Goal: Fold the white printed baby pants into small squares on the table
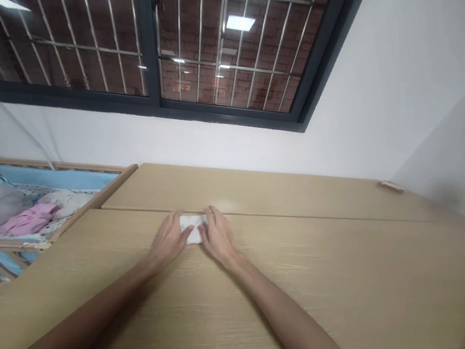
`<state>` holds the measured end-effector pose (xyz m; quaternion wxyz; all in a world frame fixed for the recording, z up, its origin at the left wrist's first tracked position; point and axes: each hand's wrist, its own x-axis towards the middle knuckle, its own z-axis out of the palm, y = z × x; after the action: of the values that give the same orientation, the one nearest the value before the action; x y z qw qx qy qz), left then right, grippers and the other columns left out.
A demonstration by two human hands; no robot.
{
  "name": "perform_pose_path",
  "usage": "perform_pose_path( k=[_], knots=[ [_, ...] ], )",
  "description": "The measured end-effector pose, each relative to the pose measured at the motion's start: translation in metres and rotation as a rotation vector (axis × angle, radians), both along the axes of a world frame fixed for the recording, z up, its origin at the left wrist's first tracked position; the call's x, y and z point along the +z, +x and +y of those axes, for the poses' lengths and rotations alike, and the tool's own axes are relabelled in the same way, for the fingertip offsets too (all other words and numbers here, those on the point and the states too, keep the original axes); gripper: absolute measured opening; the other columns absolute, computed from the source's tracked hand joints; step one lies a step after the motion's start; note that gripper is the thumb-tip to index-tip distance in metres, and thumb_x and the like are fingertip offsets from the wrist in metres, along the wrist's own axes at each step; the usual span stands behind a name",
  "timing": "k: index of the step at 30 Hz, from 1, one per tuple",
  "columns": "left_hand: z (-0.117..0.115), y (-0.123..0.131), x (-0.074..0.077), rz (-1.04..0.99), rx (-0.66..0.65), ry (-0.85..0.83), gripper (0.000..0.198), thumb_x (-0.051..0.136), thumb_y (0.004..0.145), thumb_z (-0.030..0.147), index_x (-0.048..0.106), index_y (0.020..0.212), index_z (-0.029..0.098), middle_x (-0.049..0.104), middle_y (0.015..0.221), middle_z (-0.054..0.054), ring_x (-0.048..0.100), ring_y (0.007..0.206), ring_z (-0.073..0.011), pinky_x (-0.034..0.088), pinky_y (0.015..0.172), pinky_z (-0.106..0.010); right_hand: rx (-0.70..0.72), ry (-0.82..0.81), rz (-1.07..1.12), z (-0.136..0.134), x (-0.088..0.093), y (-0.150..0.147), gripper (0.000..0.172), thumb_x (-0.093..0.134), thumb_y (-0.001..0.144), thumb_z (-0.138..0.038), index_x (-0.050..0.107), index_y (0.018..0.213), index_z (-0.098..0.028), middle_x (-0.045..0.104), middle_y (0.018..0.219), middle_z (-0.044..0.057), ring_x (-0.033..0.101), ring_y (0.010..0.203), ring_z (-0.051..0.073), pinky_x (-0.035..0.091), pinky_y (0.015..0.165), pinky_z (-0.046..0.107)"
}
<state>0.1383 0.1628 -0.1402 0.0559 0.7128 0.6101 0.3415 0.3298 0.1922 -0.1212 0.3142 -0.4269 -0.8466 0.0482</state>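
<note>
A small, flat white piece (pixel 193 228) with faint specks lies near the seam of the pale wooden board surface (pixel 288 276). It looks like folded cloth or paper; which of the two I cannot tell. My left hand (pixel 169 241) grips its left side, thumb on top and fingers at the far edge. On the right side, my right hand (pixel 219 237) holds it in the same way, its thumb close to the other one. Both forearms reach forward across the boards. The undersides of my fingers are hidden.
To the left stands a wooden crib (pixel 86 208) with blue lining, a pink cloth (pixel 32 218) and pale bedding. A dark-framed barred window (pixel 231 115) is set in the white wall ahead. A small flat object (pixel 390 186) lies at the far right edge of the boards.
</note>
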Motion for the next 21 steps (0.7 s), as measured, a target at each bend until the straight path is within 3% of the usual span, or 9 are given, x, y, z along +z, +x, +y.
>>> perform_pose_path(
  k=[3, 6, 11, 15, 21],
  knots=[
    [-0.005, 0.021, -0.006, 0.075, -0.18, -0.011, 0.07, 0.03, 0.103, 0.053, 0.019, 0.155, 0.007, 0.029, 0.161, -0.021, 0.025, 0.15, -0.0268, 0.026, 0.121, -0.044, 0.175, -0.025, -0.2, -0.006, -0.003, -0.008, 0.067, 0.043, 0.093, -0.029, 0.029, 0.155, -0.008, 0.028, 0.162, 0.019, 0.019, 0.152, 0.029, 0.017, 0.123, 0.048],
    [-0.004, 0.028, -0.016, 0.179, -0.205, -0.046, 0.079, 0.022, 0.103, 0.058, 0.014, 0.156, 0.0, 0.02, 0.162, -0.026, 0.013, 0.153, -0.0303, 0.021, 0.123, -0.049, 0.193, -0.113, -0.302, -0.005, -0.008, -0.008, 0.072, 0.043, 0.093, -0.032, 0.025, 0.157, -0.004, 0.024, 0.163, 0.019, 0.015, 0.154, 0.028, 0.01, 0.125, 0.048],
    [0.0, 0.001, -0.032, 0.319, -0.17, -0.03, 0.08, 0.02, 0.102, 0.06, 0.02, 0.155, 0.0, 0.023, 0.161, -0.025, 0.013, 0.153, -0.0311, 0.021, 0.123, -0.049, 0.163, -0.201, -0.299, -0.001, -0.008, 0.01, 0.072, 0.03, 0.102, -0.048, 0.021, 0.159, -0.005, 0.018, 0.165, 0.017, 0.011, 0.155, 0.027, 0.01, 0.126, 0.047],
    [-0.005, -0.022, -0.04, 0.338, -0.128, -0.027, 0.078, 0.022, 0.103, 0.059, 0.021, 0.155, 0.001, 0.025, 0.16, -0.026, 0.016, 0.152, -0.0336, 0.028, 0.12, -0.053, 0.121, -0.262, -0.272, -0.002, -0.009, 0.027, 0.078, 0.021, 0.103, -0.059, 0.016, 0.16, -0.006, 0.015, 0.166, 0.018, 0.008, 0.155, 0.027, 0.012, 0.125, 0.049],
    [-0.015, -0.025, -0.024, 0.403, -0.191, 0.106, 0.071, 0.038, 0.1, 0.055, 0.035, 0.15, 0.004, 0.031, 0.158, -0.025, 0.023, 0.15, -0.0371, 0.03, 0.119, -0.054, 0.175, -0.107, -0.239, -0.009, 0.0, 0.033, 0.076, 0.029, 0.103, -0.057, 0.021, 0.158, -0.006, 0.017, 0.165, 0.02, 0.007, 0.155, 0.029, 0.011, 0.124, 0.05]
  ],
)
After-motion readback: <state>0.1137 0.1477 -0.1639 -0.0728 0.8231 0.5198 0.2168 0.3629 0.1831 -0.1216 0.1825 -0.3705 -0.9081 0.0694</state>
